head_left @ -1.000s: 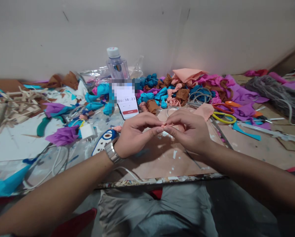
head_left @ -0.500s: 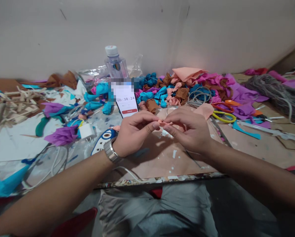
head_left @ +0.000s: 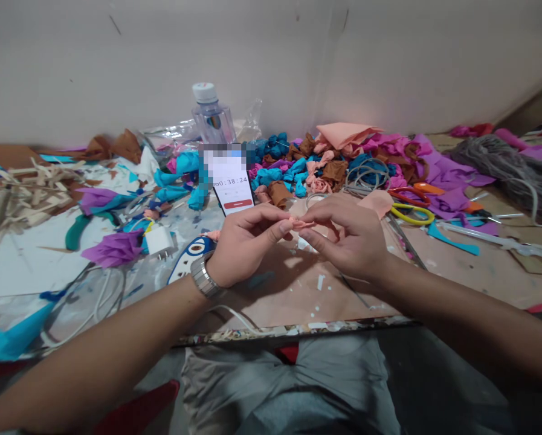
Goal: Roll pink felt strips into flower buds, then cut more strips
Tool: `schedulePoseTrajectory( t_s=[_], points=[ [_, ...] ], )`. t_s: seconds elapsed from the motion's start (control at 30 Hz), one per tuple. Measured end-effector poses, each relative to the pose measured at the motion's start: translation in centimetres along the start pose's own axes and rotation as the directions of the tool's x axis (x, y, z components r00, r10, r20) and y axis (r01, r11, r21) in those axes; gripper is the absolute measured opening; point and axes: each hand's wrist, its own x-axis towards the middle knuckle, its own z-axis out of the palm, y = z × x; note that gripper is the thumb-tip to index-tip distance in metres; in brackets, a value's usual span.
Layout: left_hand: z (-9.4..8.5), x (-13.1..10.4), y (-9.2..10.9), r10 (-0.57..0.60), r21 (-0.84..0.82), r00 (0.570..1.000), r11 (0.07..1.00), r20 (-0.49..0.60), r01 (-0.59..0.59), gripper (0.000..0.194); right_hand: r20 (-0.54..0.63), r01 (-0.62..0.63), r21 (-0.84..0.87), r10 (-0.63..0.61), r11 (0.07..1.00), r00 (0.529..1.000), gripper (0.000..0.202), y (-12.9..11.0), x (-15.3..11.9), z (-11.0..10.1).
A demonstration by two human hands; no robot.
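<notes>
Over the middle of the table, my left hand (head_left: 246, 244) pinches a small piece of peach crepe paper (head_left: 301, 223) between thumb and fingertips. My right hand (head_left: 354, 238) grips the same piece from the other side, its thumb below and fingers above. The fingertips of both hands nearly meet, so much of the piece is hidden. Just beyond my right hand lies a larger peach petal-shaped paper (head_left: 378, 202). A phone (head_left: 234, 187) showing a timer leans behind my left hand, and a blue-and-white power strip (head_left: 191, 257) sits beside that wrist.
Twisted crepe paper bundles (head_left: 316, 172) in several colours line the back, near a bottle (head_left: 211, 118). Yellow-handled scissors (head_left: 413, 214), a glue gun stick-like white tool (head_left: 506, 241) and grey yarn (head_left: 501, 172) lie right. Wood sticks (head_left: 26, 187) and a white charger (head_left: 159, 240) are left.
The peach paper between my fingertips has turned slightly and looks more gathered. My right fingers have shifted a little; both hands stay in nearly the same place.
</notes>
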Motion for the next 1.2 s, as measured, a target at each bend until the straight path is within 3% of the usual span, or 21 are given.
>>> schedulePoseTrajectory(
  t_s=[0.37, 0.63, 1.2],
  points=[
    [0.06, -0.05, 0.08, -0.058, 0.06, 0.997, 0.996, -0.045, 0.061, 0.012, 0.009, -0.015, 0.004, 0.015, 1.0, 1.0, 0.003, 0.05, -0.01, 0.19],
    [0.27, -0.24, 0.22, -0.015, 0.068, 1.0, 0.998, 0.023, 0.013, 0.008, 0.039, -0.021, -0.04, 0.023, 0.999, 0.999, 0.008, -0.09, -0.38, 0.17],
    [0.05, -0.21, 0.03, 0.014, 0.114, 0.999, 0.993, 0.049, -0.02, 0.015, -0.009, 0.038, -0.127, -0.039, 0.991, 0.999, 0.01, 0.19, -0.12, 0.23]
  ],
)
